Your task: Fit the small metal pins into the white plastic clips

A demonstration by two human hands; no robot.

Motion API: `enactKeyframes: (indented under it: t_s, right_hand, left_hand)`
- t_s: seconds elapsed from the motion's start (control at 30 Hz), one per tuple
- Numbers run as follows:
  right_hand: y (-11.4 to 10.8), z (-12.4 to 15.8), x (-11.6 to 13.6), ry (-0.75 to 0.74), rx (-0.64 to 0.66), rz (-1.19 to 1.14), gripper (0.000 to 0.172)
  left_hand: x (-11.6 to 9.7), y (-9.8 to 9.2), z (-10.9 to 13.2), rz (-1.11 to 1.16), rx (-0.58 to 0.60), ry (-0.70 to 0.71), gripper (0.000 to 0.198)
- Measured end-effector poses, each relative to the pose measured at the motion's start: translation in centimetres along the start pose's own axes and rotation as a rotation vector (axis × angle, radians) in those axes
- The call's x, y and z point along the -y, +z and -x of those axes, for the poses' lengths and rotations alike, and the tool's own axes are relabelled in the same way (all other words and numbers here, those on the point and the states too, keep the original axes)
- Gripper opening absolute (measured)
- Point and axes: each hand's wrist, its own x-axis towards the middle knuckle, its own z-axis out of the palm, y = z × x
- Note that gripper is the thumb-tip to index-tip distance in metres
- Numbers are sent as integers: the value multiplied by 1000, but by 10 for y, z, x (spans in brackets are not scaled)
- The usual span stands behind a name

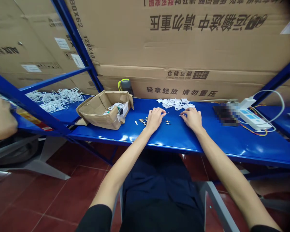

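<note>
In the head view, the left hand [154, 120] is resting on the blue steel shelf [215, 143], with its thumb and first finger pinched together on a thin metal pin [167, 113] that is sticking out toward the right hand. The right hand [192, 118] is lying just beside it, its fingertips [183, 115] drawn together on what may be a tiny piece, though I cannot tell from this view. Small metal pins [142, 121] are lying loose on the shelf on both sides of the left hand. They are probably light, stiff and slippery, and apt to roll, so the shank looks like the best place to hold one, between the fingertips. White plastic pieces [175, 103] are lying in a heap beyond the hands, and they look light and fairly stiff. A cardboard box [103, 111] is holding more white pieces, mostly hidden by its flaps. Another person's hand [1, 119] is cut off at the left edge, and what it is holding is hard to make out. A pixelated object [226, 114] is sitting near a power strip [253, 119].
</note>
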Motion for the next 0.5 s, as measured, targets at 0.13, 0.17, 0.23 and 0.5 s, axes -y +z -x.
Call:
enactKeyframes:
  t_s: [0.13, 0.17, 0.23, 0.5]
  right_hand:
    - [1, 0, 0, 0, -3, -11, 34]
    - [1, 0, 1, -2, 3, -11, 34]
    - [0, 0, 2, -8, 18, -8, 32]
    - [-2, -2, 5, -20, 51, -33, 27]
  left_hand:
    - [-1, -1, 0, 0, 10, -3, 20]
    - [-1, -1, 0, 0, 15, -5, 19]
    - [-1, -1, 0, -3, 27, -7, 19]
    - [-1, 1, 0, -8, 43, -5, 16]
